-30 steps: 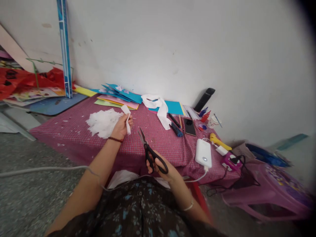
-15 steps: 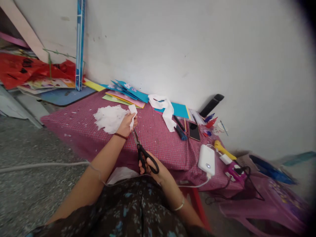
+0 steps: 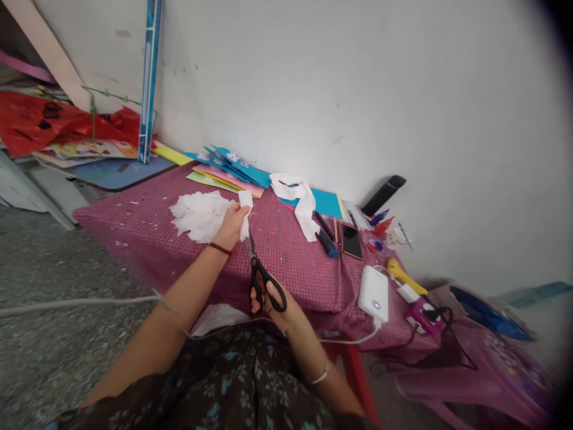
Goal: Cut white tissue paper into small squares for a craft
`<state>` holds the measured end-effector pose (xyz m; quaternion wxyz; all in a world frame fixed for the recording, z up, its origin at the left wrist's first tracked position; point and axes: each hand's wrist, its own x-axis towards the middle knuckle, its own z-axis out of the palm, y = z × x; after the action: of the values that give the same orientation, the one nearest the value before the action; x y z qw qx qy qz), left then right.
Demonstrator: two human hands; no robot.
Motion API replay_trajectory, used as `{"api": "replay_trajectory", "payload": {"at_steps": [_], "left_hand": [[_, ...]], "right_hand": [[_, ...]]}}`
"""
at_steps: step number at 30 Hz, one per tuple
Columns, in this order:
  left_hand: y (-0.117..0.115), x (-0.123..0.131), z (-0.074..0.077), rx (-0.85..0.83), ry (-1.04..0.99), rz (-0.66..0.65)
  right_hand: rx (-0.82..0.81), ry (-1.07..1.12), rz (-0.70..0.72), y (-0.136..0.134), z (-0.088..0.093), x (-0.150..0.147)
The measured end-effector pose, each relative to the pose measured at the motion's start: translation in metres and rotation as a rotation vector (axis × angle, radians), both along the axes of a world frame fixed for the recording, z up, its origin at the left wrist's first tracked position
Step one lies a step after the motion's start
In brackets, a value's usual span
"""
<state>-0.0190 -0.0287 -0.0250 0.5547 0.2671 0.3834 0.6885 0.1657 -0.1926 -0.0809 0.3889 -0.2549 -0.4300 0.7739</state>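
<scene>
My left hand (image 3: 233, 224) pinches a white strip (image 3: 245, 198) between thumb and fingers, holding it upright above the near-left part of the worktop (image 3: 299, 278). My right hand (image 3: 271, 303) has its fingers through the handle loops of black scissors (image 3: 255, 263); the handles are spread and the blades slightly parted, tips right at the strip's lower end. I can't tell whether they touch it.

As I judge it, the main risk is a nick: the tips point up towards the left fingers, and a small push too far could catch skin. The strip looks thin and limp, so a loose pinch could let it fold between the blades instead of parting cleanly.

Just left of that hand lies a ragged pile of white scraps (image 3: 197, 215), which a stray wrist could scatter. Beyond sit coloured sheets (image 3: 230, 180), and to their right a loose white length (image 3: 306, 210). Phone (image 3: 351, 241) and power bank (image 3: 374, 292) are farther right, clear of the blades. A pale cable (image 3: 98, 303) crosses by my left forearm; I think it could snag a wide elbow swing.
</scene>
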Motion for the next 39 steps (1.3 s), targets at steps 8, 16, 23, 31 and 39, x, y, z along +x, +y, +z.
{"api": "replay_trajectory", "payload": {"at_steps": [8,16,23,31,39], "left_hand": [[-0.011,0.007,0.008,0.067,0.123,0.043],[-0.013,0.012,0.008,0.086,0.192,-0.005],[-0.011,0.009,0.005,0.052,0.168,-0.022],[-0.016,0.007,0.006,0.024,0.237,-0.033],[-0.011,0.010,0.001,0.060,0.304,-0.016]], "right_hand": [[-0.116,0.136,-0.019,0.001,0.006,-0.012],[-0.135,0.140,-0.102,0.001,0.015,-0.026],[0.006,0.037,-0.213,-0.004,0.017,-0.031],[-0.157,0.174,-0.092,-0.005,0.013,-0.027],[-0.168,0.182,-0.091,-0.003,0.011,-0.029]]}}
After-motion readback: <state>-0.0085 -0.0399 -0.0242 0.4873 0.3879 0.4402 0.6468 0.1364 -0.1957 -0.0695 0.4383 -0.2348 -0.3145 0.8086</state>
